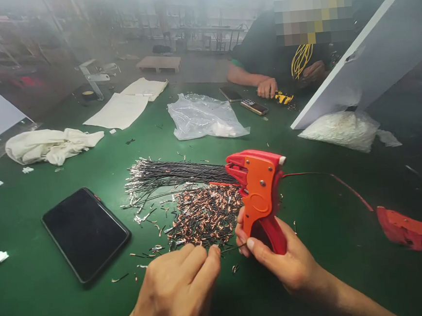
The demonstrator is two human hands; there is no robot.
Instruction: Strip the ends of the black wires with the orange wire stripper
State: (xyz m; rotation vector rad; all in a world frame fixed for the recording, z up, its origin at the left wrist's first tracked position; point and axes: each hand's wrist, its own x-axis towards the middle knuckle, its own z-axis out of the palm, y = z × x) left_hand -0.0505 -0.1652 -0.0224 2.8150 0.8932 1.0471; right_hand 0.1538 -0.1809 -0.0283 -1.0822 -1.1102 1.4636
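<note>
My right hand (283, 259) is closed around the handle of a red and orange wire stripper (260, 188), held upright with its jaws pointing left. A thin black wire (233, 249) runs between my two hands, and its right end meets my right thumb and finger. Closed fingers of my left hand (180, 287) pinch the wire's other end, though the fingertips are partly hidden. Behind the stripper's jaws lies a bundle of black wires (179, 172) with silvery terminals at its left end. Just in front of the bundle is a heap of short wire offcuts (204, 214) with coppery ends.
A black tablet (87, 233) lies left. Another red stripper (414, 229) sits at right. Farther back are a clear plastic bag (204, 117), papers (122, 106), white cloth (52, 143) and a filled bag (342, 128). Across the table, a person's hand (267, 88) holds a yellow tool (282, 97).
</note>
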